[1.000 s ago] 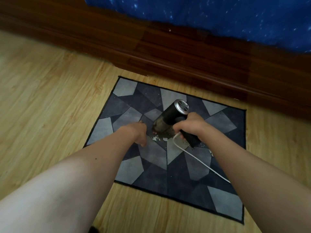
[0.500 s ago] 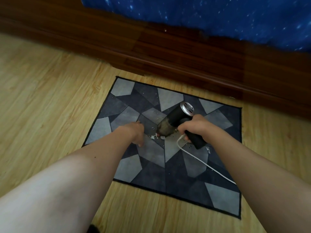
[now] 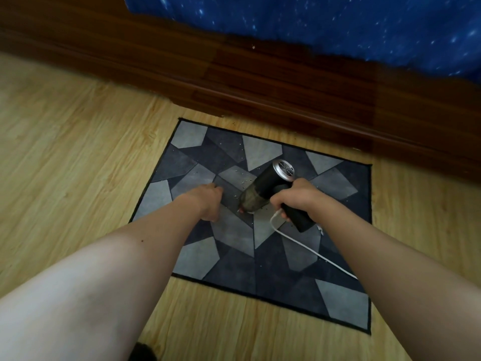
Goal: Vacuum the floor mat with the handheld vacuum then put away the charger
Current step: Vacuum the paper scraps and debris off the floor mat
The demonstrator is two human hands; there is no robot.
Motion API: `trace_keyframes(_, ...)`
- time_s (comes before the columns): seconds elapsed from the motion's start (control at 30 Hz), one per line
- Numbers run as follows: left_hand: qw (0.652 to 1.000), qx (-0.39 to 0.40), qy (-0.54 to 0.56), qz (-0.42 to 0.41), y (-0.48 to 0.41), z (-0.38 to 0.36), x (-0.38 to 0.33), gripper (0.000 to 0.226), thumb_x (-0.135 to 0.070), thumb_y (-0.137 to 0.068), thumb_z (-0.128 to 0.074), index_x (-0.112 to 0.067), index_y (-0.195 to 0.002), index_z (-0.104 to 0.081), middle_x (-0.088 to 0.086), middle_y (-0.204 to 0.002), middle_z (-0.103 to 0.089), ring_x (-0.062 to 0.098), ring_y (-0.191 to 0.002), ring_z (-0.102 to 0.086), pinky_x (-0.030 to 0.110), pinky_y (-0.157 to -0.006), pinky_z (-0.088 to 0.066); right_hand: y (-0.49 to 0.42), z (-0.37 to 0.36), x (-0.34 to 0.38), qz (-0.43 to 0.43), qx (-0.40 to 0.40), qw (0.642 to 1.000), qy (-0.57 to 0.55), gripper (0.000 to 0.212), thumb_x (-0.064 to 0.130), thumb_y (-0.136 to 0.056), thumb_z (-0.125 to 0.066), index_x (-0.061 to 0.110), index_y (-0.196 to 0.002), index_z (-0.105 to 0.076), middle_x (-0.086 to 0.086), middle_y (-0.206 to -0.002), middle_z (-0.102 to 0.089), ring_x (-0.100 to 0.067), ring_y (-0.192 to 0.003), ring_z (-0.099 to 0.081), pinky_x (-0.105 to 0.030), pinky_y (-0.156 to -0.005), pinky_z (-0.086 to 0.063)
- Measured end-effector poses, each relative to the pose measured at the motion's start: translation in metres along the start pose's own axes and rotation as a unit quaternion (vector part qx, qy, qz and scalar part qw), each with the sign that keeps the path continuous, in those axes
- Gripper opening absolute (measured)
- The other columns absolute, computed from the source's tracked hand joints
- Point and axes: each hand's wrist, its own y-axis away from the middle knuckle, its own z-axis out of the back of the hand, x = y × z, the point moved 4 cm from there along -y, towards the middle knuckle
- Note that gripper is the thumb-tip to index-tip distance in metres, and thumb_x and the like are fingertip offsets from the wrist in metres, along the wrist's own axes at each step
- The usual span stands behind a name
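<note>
Plainly the vacuuming is midway: the right grip is clenched round the handle of the handheld vacuum, whose nozzle touches the floor mat near its middle. Pale crumbs lie just beyond the nozzle, toward the mat's far edge, so I judge that patch remains to be done. Putting away the charger has not begun. A white cable runs from the handle toward the mat's near right corner and vanishes behind the right forearm; the charger itself is out of sight. The left grip rests on the mat beside the nozzle; whether its fingers lie flat or curled I cannot tell.
</note>
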Motion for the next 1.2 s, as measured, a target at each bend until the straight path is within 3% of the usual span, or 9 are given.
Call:
trace_keyframes(0.23, 1.0, -0.001, -0.011, -0.008, 0.006, 0.004, -0.005, 0.07, -0.028, -0.081, -0.07, -0.01, -0.139, -0.035, 0.013, -0.14, -0.039, 0.03, -0.127, -0.043, 0.038, -0.102, -0.042, 0.005, 0.02, -0.012, -0.029, -0.008, 0.999, -0.02, 0.01, -0.007, -0.071, -0.062, -0.002, -0.08, -0.06, -0.015, -0.059, -0.06, -0.019, -0.045, -0.058, -0.025, -0.047, -0.053)
trace_keyframes(0.37, 1.0, 0.004, -0.016, -0.01, 0.008, 0.003, -0.01, 0.072, -0.027, -0.082, -0.07, -0.011, -0.142, -0.033, 0.011, -0.14, -0.038, 0.03, -0.127, -0.043, 0.039, -0.101, -0.043, 0.006, 0.02, -0.019, -0.03, 0.004, 0.999, -0.012, 0.015, -0.008, -0.07, -0.062, -0.005, -0.085, -0.061, -0.018, -0.063, -0.062, -0.023, -0.051, -0.059, -0.029, -0.052, -0.054)
trace_keyframes(0.5, 1.0, 0.006, -0.01, -0.017, 0.011, 0.005, -0.016, 0.068, -0.024, -0.084, -0.067, -0.011, -0.141, -0.033, 0.012, -0.139, -0.038, 0.03, -0.127, -0.042, 0.037, -0.1, -0.043, 0.001, 0.023, -0.019, -0.023, -0.041, 0.999, -0.018, 0.022, -0.005, -0.066, -0.066, -0.006, -0.088, -0.062, -0.019, -0.064, -0.065, -0.026, -0.056, -0.064, -0.033, -0.058, -0.057)
trace_keyframes(0.67, 1.0, -0.001, -0.003, -0.021, 0.015, 0.007, -0.021, 0.065, -0.025, -0.084, -0.066, -0.01, -0.139, -0.034, 0.013, -0.136, -0.041, 0.029, -0.124, -0.044, 0.035, -0.094, -0.043, -0.001, 0.038, -0.022, -0.021, -0.094, 0.994, -0.052, 0.023, -0.002, -0.066, -0.068, -0.004, -0.088, -0.062, -0.016, -0.061, -0.065, -0.023, -0.048, -0.061, -0.031, -0.053, -0.053)
trace_keyframes(0.9, 0.999, -0.017, 0.022, -0.027, 0.018, 0.012, -0.027, 0.065, -0.025, -0.085, -0.065, -0.01, -0.14, -0.033, 0.013, -0.137, -0.041, 0.029, -0.125, -0.044, 0.033, -0.095, -0.042, 0.002, 0.03, -0.021, -0.014, -0.082, 0.995, -0.062, 0.02, -0.005, -0.071, -0.066, -0.003, -0.09, -0.062, -0.015, -0.062, -0.063, -0.02, -0.045, -0.059, -0.028, -0.048, -0.051)
trace_keyframes(1.2, 0.999, -0.013, 0.041, -0.034, 0.016, 0.012, -0.034, 0.072, -0.024, -0.085, -0.063, -0.011, -0.146, -0.026, 0.013, -0.141, -0.037, 0.029, -0.13, -0.04, 0.034, -0.102, -0.039, -0.008, 0.027, -0.017, 0.007, -0.122, 0.991, -0.048, 0.023, 0.004, -0.071, -0.069, -0.002, -0.092, -0.062, -0.011, -0.06, -0.067, -0.023, -0.059, -0.067, -0.045, -0.077, -0.06)
